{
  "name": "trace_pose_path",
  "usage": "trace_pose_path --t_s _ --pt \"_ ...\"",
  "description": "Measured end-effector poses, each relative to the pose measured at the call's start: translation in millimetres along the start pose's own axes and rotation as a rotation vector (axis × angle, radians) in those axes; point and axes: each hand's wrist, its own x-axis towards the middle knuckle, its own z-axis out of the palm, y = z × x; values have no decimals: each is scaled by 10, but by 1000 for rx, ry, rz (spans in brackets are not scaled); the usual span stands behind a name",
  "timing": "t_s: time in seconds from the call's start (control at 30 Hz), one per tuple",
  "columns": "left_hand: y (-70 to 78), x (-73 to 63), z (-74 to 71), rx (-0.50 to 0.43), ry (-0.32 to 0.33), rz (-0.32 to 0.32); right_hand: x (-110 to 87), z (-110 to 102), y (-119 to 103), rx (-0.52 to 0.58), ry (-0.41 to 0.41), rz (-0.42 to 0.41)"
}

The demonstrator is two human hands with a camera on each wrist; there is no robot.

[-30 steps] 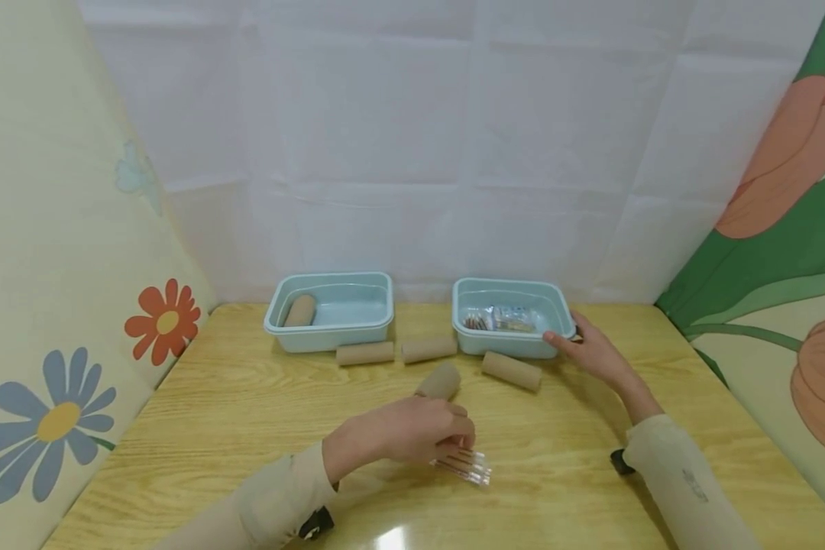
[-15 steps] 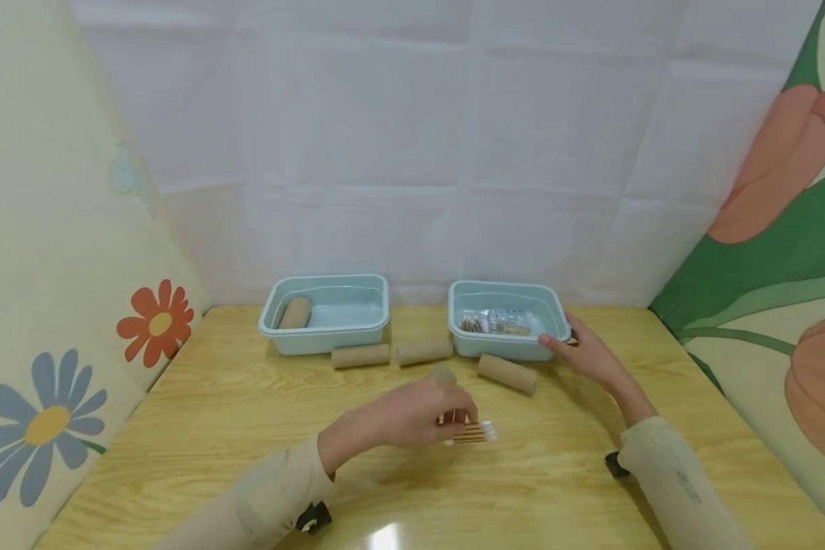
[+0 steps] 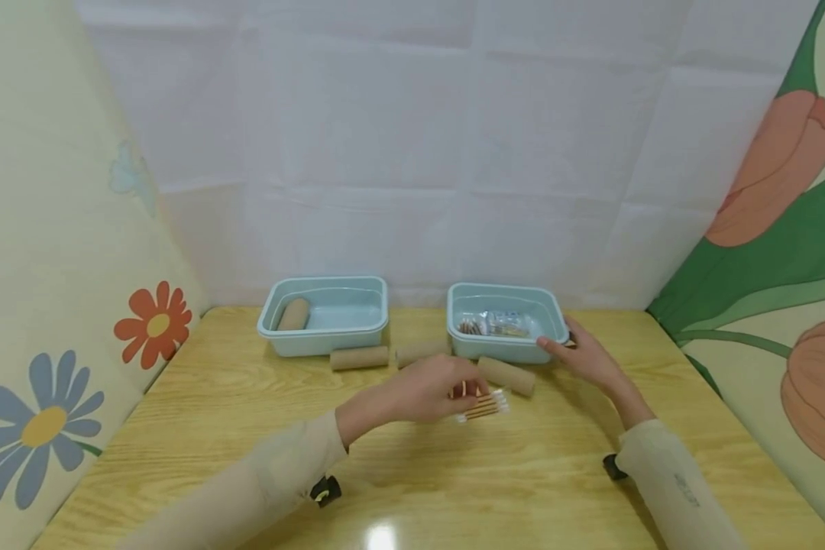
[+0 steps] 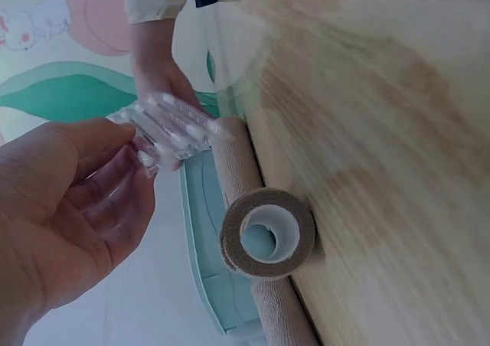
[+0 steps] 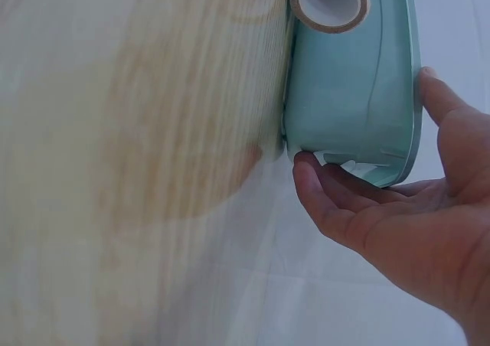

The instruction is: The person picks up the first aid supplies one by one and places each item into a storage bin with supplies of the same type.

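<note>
My left hand (image 3: 429, 389) pinches a clear packet of cotton swabs (image 3: 483, 406) with brown sticks, held over the table in front of the right-hand tub. The left wrist view shows thumb and fingers gripping one end of that packet (image 4: 170, 128). My right hand (image 3: 591, 359) holds the right end of a light blue plastic tub (image 3: 502, 350). Its thumb lies at the rim and its fingers at the end handle, as the right wrist view shows on the tub (image 5: 337, 93). Inside that tub lie more swabs (image 3: 470, 327) and a clear printed packet (image 3: 505, 324).
Brown bandage rolls lie before the tubs: one left (image 3: 360, 358), one in the middle (image 3: 419, 351), one right (image 3: 507, 376). A second light blue tub (image 3: 330, 339) at the back left holds another roll (image 3: 293, 314). A white cloth (image 3: 357, 153) hangs behind the wooden table (image 3: 199, 412).
My left hand has carried the swab packet forward, toward the right tub, and now hides the roll that lay in front of the others. The right hand stays on its tub.
</note>
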Motion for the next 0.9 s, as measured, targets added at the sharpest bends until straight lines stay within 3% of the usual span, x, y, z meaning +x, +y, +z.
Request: trace_pose_path --t_s 0.2,0.37,0.53,0.7,0.9 --pt "-131 179 -20 -62 26 -54 -16 -6 -3 -7 9 -2" --pt "-232 323 -39 -151 62 -50 -28 -8 -11 10 14 -14" --pt "-347 457 -57 -173 122 -51 -23 -4 -7 21 14 -13" --pt "-436 550 -60 -176 170 -142 -19 -7 -21 7 10 -7" --pt "-490 625 -64 -236 243 -248 -101 -25 -243 32 -7 1"
